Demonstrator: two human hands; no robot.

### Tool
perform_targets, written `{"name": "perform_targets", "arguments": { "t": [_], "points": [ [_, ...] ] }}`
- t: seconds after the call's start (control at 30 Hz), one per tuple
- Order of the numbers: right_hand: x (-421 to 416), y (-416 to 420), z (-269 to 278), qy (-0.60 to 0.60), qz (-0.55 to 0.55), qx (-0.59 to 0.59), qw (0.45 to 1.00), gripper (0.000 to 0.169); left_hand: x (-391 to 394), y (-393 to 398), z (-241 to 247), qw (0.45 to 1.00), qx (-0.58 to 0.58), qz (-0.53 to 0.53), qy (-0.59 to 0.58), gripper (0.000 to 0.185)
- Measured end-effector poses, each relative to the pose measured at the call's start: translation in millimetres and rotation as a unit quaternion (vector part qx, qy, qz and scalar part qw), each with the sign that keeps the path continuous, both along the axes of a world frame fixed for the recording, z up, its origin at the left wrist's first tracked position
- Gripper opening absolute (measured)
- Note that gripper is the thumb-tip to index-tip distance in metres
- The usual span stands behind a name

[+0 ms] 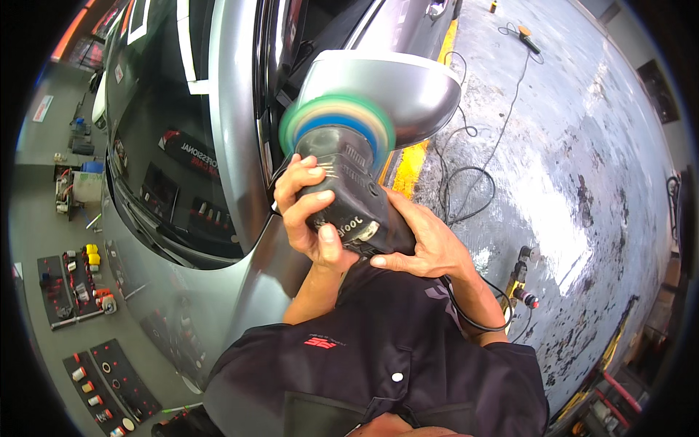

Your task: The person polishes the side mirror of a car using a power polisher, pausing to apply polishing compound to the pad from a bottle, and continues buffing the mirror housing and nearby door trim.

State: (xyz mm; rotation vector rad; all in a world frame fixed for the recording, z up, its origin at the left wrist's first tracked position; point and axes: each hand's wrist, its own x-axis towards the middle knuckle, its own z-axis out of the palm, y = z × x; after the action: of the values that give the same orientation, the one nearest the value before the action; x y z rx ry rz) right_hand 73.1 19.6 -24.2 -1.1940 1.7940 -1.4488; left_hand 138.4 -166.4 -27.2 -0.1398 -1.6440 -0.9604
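Both hands hold a black corded power polisher (pixel 355 191) in front of a silver car's side mirror housing (pixel 382 93). My left hand (pixel 308 213) wraps the polisher body from the left, its fingers spread over the casing. My right hand (pixel 428 235) grips the rear of the body from the right, thumb towards me. The round pad (pixel 338 109), with green, cream and blue rings, is blurred as if spinning. It overlaps the lower left of the housing; contact appears likely, but its working face is hidden. The power cord (pixel 480 326) loops by my right forearm.
The car's windscreen (pixel 164 164) and bonnet (pixel 180 295) lie to the left. Black cables (pixel 494 191) trail over the worn grey floor on the right. Another power tool (pixel 519 284) stands at the right, a further corded tool (pixel 528 42) lies farther off. Tool boards (pixel 112 377) are at the far left.
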Motion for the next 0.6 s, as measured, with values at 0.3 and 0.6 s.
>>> {"name": "perform_targets", "arguments": {
  "t": [0.3, 0.6],
  "points": [
    [-52.0, 60.0, -13.0, -0.075, 0.053, -0.038, 0.995, 0.101, -34.6, 63.0, 7.1, 0.998, -0.036, 0.028, -0.038, 0.035],
    [-121.0, 111.4, -33.7, -0.205, 0.153, -0.068, 0.964, 0.102, -78.4, 124.7, 18.0, 0.991, -0.061, 0.078, -0.085, 0.036]
  ]
}}
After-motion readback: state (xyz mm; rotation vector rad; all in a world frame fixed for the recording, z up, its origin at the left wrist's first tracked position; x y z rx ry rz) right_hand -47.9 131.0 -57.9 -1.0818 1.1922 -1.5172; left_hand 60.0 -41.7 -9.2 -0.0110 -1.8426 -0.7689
